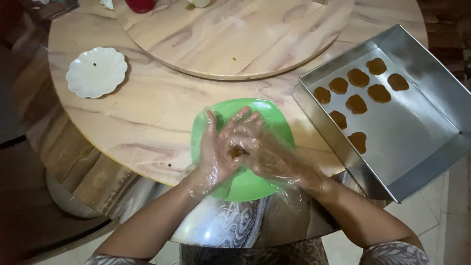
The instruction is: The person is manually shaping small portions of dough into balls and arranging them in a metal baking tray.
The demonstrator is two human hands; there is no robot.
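**dough_newbie:** Head cam view, looking down at the marble-look round table (147,105). Both hands are in thin clear plastic gloves, over the green square plate (245,186). The left hand (216,152) is palm-up-ish with fingers spread toward the far side, and the right hand (262,154) lies across it, palm pressed down. How would you roll that well?

**kue_auntie:** My take: keep the palms flat against each other and press lightly, so the piece rounds or flattens evenly instead of smearing into the glove. Stay above the plate so any crumbs land there.

**dough_newbie:** And where's the dough exactly?

**kue_auntie:** The small brown dough lump (237,152) sits right between the two palms, just peeking out at the middle where the hands cross. So nothing is pinched by fingertips; it's sandwiched palm to palm. Can't tell its shape, the gloves and motion blur hide it.

**dough_newbie:** What else is around?

**kue_auntie:** To the right, a metal baking tray (417,147) with brown flattened pieces (356,103) set in its far-left part, spaced apart. Far left there's a white scalloped dish (96,71), well apart from the hands. A raised turntable (235,29) sits at the far middle.
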